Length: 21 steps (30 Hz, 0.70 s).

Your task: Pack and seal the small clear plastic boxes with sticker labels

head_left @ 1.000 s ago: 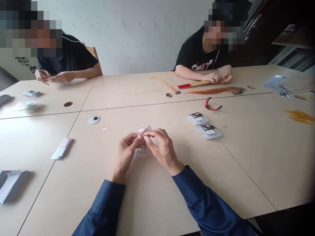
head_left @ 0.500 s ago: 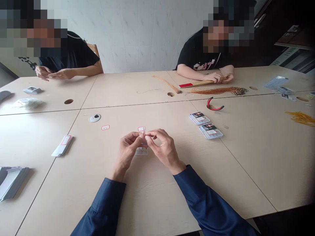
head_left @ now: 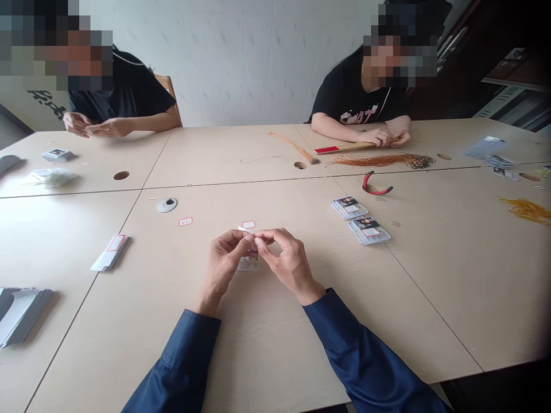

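My left hand [head_left: 226, 262] and my right hand [head_left: 287, 258] meet above the table, fingertips pinching a small white paper slip [head_left: 246, 231] with a thin red edge. Most of the slip is hidden by my fingers. Just beneath my hands lies a small clear plastic pack [head_left: 248, 263] with gold-coloured items inside, partly covered by them. A small red-bordered white label [head_left: 248, 225] sits just beyond my fingertips. Both navy sleeves reach in from the bottom of the view.
Two stacks of packaged cards [head_left: 349, 207] and red-handled pliers [head_left: 374, 183] lie to the right. White paper sleeves [head_left: 19, 315] lie at left. Two co-workers [head_left: 120, 103] handle small items and copper-coloured strands [head_left: 381, 161] across the table, which has round holes.
The slip between my fingers has shrunk from a raised, angled piece to a small visible tip. My hands have drawn slightly closer together over the pack.
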Available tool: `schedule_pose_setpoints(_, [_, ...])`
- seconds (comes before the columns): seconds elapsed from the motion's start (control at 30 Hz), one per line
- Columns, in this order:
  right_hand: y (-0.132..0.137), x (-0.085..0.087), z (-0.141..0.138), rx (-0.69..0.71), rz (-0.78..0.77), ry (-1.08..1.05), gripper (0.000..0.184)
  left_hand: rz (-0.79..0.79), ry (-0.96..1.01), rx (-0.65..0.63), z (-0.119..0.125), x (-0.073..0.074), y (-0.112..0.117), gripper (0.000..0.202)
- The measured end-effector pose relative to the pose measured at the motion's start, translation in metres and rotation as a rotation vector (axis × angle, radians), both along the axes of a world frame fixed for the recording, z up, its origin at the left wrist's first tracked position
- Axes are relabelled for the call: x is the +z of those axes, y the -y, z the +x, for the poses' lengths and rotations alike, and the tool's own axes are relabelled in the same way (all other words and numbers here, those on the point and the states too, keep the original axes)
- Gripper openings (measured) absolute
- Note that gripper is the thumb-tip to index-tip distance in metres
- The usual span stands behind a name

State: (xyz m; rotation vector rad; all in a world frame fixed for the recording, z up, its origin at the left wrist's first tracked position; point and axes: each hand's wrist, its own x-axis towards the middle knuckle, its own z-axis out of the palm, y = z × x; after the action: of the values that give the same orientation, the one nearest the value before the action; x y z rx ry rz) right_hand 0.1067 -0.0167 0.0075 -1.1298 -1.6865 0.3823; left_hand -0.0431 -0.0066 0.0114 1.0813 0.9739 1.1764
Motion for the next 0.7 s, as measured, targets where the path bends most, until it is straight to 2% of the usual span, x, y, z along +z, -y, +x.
schedule_pose_setpoints(0.27, [0.0001,0.001,-0.0002,-0.001,0.001,0.019,0.011,0.003,-0.007,0.031,0.0009,0.0003,0.0005,0.02])
schedule_pose_setpoints(0.7, [0.0,-0.0014,-0.0003,0.002,-0.01,-0.005,0.008,0.043,-0.051,-0.005,0.0007,-0.0035,-0.0006,0.027])
